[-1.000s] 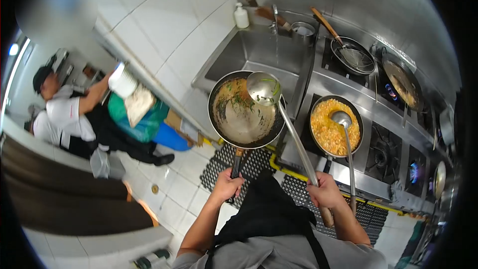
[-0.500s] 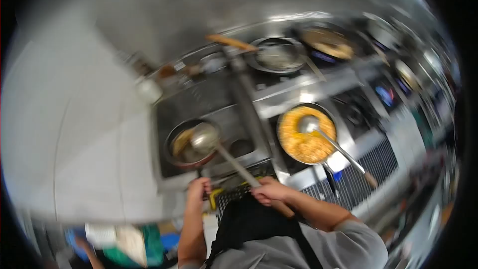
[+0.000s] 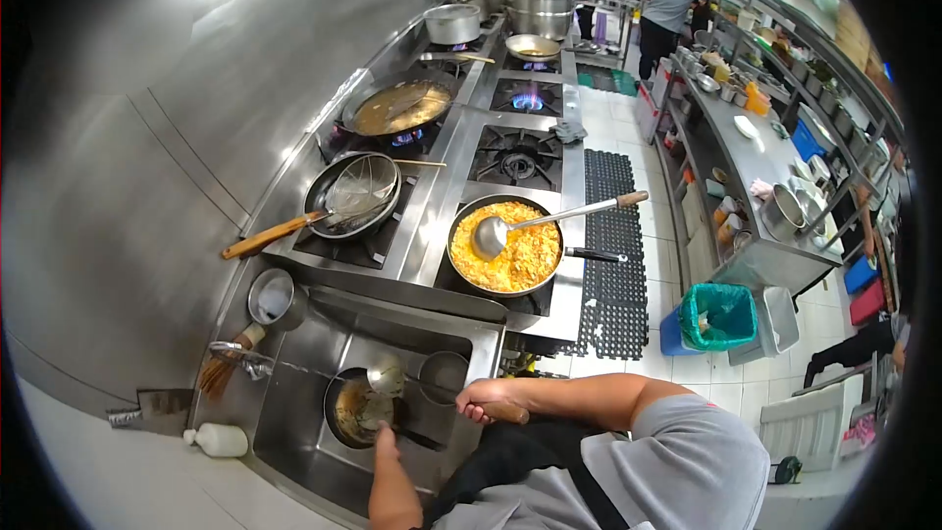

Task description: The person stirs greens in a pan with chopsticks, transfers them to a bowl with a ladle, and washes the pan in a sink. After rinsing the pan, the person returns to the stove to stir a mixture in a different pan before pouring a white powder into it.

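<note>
My right hand is closed around the wooden-ended handle of a ladle. The ladle's bowl hangs over a dark frying pan that sits in the steel sink. Inside the pan are brown residue and what looks like water. My left hand is at the pan's near edge, beside its black handle; its fingers are too indistinct to read. On the stove, a second frying pan holds an orange-yellow chopped food, with another ladle resting in it.
Left of the sink are a faucet, a bamboo brush, a metal pot and a white bottle. A strainer lies on a pan on the stove. A lit burner is farther back, and people stand beyond.
My view has swung toward the stove line. The frying pan has gone lower into the sink. My left hand has moved from its handle to near its edge; my right hand keeps the ladle.
</note>
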A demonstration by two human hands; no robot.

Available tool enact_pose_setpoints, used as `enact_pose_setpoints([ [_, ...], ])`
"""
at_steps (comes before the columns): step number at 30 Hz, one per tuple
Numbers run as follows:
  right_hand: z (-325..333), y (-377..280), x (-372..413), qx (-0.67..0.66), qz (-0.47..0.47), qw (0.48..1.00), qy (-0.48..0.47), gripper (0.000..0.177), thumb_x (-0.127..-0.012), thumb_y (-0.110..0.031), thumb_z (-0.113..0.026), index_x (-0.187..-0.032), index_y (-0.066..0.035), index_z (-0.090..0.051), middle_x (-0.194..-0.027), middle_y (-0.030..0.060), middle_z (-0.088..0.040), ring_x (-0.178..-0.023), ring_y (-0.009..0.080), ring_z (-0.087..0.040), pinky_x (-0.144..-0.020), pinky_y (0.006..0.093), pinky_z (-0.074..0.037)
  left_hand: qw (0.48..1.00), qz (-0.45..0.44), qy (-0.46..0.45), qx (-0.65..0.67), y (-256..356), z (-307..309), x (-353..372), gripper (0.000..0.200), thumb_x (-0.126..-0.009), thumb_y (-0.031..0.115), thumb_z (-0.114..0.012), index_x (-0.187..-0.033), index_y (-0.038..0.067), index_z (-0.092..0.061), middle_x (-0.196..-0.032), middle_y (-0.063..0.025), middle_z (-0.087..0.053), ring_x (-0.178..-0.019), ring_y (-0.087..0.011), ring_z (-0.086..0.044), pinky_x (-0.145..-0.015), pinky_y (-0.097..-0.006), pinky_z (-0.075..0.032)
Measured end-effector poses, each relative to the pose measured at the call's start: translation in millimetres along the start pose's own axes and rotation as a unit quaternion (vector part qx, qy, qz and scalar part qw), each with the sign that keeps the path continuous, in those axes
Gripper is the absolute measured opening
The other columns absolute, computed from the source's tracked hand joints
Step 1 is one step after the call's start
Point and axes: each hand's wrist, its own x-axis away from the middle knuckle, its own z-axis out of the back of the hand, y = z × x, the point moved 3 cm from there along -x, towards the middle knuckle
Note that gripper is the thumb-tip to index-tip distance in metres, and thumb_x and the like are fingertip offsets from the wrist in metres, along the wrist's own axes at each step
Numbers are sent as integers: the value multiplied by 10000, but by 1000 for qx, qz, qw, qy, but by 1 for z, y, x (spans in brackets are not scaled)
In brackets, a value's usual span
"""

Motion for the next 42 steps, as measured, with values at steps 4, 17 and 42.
enact_pose_setpoints([
  [4, 5, 0, -44, 15, -58, 998, -12, 286, -861, -278, -490, -589, -228, -419, -512, -125, -392, -453, 53, -379, -460, 242, -317, 926, -43, -211, 310, 149, 44, -20, 600, -898, 709, -396, -941, 114, -457, -914, -57, -458, -895, -179, -467, -822, -396, -408],
  [17, -39, -60, -116, -30, -62, 997, -19, 263, -871, -210, -487, -610, -188, -461, -540, -84, -463, -466, 60, -426, -444, 244, -357, 640, -165, -252, 707, 307, 152, 44, 644, -937, 390, -493, -1348, -89, -364, -1342, -189, -517, -1224, -328, -514, -1043, -448, -394],
  [42, -80, -78, -64, -174, -51, 975, -129, 41, -884, -121, -468, -907, -88, -478, -546, -72, -347, -389, 70, -364, -356, 242, -297, 947, -311, 46, -70, 305, 73, 62, 359, -796, 219, -649, -1038, -46, -627, -966, -177, -685, -792, -263, -661, -740, -376, -537],
])
